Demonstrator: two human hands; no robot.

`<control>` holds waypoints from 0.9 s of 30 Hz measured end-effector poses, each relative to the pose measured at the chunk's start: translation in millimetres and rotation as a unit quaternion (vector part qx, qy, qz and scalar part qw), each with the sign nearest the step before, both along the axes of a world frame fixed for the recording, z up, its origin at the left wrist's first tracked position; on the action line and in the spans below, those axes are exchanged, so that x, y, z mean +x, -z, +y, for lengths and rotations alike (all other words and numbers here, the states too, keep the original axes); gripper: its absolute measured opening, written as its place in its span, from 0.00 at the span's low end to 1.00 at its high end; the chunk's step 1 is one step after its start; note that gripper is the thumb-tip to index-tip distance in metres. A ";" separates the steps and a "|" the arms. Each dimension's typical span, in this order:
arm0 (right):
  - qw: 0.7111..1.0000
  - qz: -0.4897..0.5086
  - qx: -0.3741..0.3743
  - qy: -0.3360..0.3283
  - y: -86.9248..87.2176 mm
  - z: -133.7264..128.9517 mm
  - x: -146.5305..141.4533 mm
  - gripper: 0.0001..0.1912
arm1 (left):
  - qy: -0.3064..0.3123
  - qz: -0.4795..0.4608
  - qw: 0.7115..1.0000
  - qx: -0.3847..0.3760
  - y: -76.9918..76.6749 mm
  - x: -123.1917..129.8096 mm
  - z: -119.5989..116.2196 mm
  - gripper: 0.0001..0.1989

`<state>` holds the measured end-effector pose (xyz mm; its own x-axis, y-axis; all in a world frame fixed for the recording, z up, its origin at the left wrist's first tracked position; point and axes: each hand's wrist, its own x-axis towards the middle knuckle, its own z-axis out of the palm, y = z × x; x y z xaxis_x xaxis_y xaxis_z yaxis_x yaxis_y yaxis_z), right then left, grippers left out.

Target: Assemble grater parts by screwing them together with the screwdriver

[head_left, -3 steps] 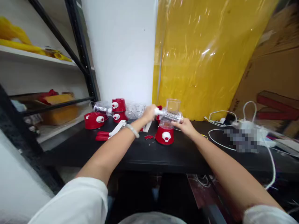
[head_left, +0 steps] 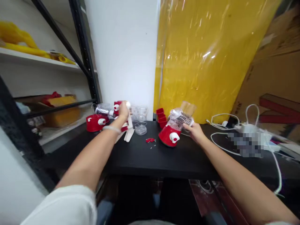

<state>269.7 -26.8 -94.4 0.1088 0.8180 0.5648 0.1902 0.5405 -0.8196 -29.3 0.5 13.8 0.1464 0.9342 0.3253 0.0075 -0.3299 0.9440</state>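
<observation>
My right hand [head_left: 195, 132] is closed on the right end of a rotary drum grater, at its clear housing around the metal drum [head_left: 184, 118]. Its red base [head_left: 169, 137] leans to the right, with a white knob in front. Further left, my left hand [head_left: 123, 112] is closed around a white crank handle [head_left: 129, 122]; a rounded white end shows above the fist. Other white and red handle pieces lie just below that hand, partly covered by it. Small red parts [head_left: 150, 140] lie between the hands.
At the left stand more red grater bases [head_left: 94, 122] and a loose drum [head_left: 103, 111]. Clear plastic cups [head_left: 141, 128] sit at the back middle, beside stacked red pieces [head_left: 161, 117]. White cables [head_left: 222, 147] run over the table's right side. A black shelf frame [head_left: 87, 62] borders the left.
My left hand has left the grater's white end and moved left to the handles, now gripping one. The grater has gone from upright to tilted right under my right hand.
</observation>
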 end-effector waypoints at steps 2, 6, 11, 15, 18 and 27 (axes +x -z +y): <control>0.999 -0.025 -0.023 -0.020 -1.1 4.8 1.4 0.28 | -0.002 -0.008 0.999 0.035 -8.1 -11.7 1.8 0.11; 0.996 -0.071 -0.022 -0.038 -11.1 4.7 -13.5 0.25 | 0.088 0.029 0.992 0.084 -18.0 -20.6 6.9 0.13; 0.996 -0.066 -0.045 -0.039 -13.0 -5.8 -13.1 0.24 | 0.126 -0.021 0.991 -0.041 -5.7 -25.9 4.0 0.18; 0.996 -0.029 -0.060 -0.053 -9.8 -4.4 -3.7 0.25 | 0.145 0.000 0.987 -0.076 16.0 -20.6 -0.7 0.20; 0.994 0.040 -0.071 -0.067 -8.3 -3.7 1.6 0.30 | 0.150 0.033 0.985 -0.081 26.7 -13.7 -1.6 0.20; 0.991 0.061 -0.076 0.094 -22.0 18.1 78.4 0.29 | 0.181 0.032 0.978 -0.094 45.2 -13.3 13.2 0.21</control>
